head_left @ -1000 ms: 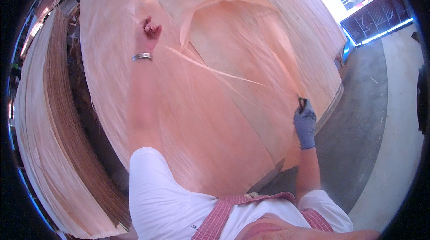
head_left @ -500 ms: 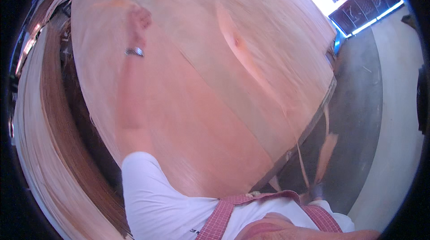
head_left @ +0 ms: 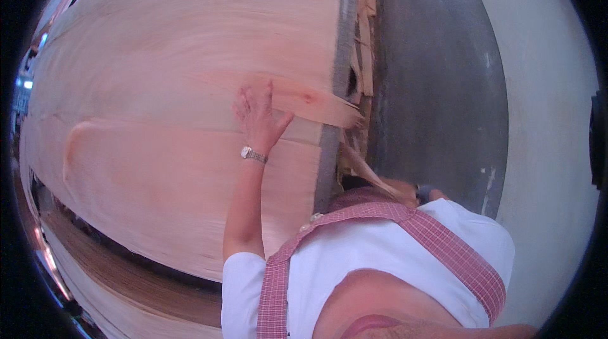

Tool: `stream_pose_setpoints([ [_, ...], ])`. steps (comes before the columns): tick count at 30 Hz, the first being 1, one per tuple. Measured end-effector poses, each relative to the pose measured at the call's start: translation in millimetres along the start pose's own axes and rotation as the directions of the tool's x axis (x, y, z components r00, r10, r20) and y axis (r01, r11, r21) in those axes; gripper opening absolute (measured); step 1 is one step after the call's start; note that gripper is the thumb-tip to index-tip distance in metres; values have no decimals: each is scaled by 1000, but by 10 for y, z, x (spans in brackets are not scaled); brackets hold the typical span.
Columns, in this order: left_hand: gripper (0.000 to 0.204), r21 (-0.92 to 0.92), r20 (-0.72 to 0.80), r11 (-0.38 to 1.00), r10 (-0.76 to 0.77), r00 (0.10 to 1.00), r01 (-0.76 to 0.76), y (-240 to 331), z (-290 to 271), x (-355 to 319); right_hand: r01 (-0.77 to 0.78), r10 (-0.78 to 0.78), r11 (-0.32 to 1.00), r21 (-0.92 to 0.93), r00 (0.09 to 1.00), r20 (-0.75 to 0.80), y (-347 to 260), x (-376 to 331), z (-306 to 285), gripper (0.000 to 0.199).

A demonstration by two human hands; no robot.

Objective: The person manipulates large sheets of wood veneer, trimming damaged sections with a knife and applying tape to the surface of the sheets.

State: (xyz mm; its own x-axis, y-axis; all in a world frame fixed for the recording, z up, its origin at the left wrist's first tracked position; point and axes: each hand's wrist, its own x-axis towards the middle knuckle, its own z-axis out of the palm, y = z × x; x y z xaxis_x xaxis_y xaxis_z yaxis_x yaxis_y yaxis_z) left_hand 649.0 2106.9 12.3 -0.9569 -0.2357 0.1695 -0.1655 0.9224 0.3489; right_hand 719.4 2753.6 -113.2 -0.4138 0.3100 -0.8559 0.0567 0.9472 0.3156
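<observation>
Veneer in broad, pale sheets forms a large stack point(head_left: 158, 54), and everything else lies around or on it. On top of the stack, toward its right edge, is a loose veneer strip point(head_left: 310, 98) with a darker knot; one end lies by the left hand point(head_left: 258, 114), and the other reaches out past the stack's edge. The left hand is spread over the stack, its fingers apart and the thumb held out toward the strip. Blur hides whether the palm presses on the wood. A metal-banded watch point(head_left: 254, 154) circles that wrist, above the stack's near part.

Off the stack's near right corner is the right hand point(head_left: 424, 194), in a grey-blue glove and mostly hidden by the person's shoulder. A narrow, twisted strip point(head_left: 373, 177) slants from beside the stack's edge toward this hand; whether the fingers are clamped on it I cannot tell.

The narrow space along the stack's right edge holds wood scraps point(head_left: 366, 35), some lying lengthwise. Beyond them runs a dark grey floor point(head_left: 437, 60), then a paler band point(head_left: 538, 86) farther from the stack. Below the stack's left side, across a dark gap point(head_left: 158, 267) whose contents are too dim to make out, sits a second pile point(head_left: 120, 260) with brown, layered edges. The person, in a white shirt point(head_left: 373, 244) and a red checked apron point(head_left: 456, 253), is at the stack's near right corner.
</observation>
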Motion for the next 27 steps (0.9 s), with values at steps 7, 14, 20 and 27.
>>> stream_pose_setpoints([
  [7, 67, 60, 252, 934, 328, 911, -353, 2, 174, 381, 34, 259, 757, 652, 901, -349, -899, 346, -123, 39],
  [14, 20, -341, 492, 916, -17, 870, 211, 994, 806, 177, 431, 326, 610, 665, 629, -706, -1080, 182, -773, 35],
  [20, 54, -608, 699, 507, 706, -109, -611, 2667, 1621, -88, 225, 304, 873, 433, 443, -844, -437, -27, -1478, 43],
  [27, 42, -883, -92, 184, 834, 544, -431, 4657, -1052, 1441, 597, 243, 701, 390, 315, -918, -506, -1515, -1786, 78],
])
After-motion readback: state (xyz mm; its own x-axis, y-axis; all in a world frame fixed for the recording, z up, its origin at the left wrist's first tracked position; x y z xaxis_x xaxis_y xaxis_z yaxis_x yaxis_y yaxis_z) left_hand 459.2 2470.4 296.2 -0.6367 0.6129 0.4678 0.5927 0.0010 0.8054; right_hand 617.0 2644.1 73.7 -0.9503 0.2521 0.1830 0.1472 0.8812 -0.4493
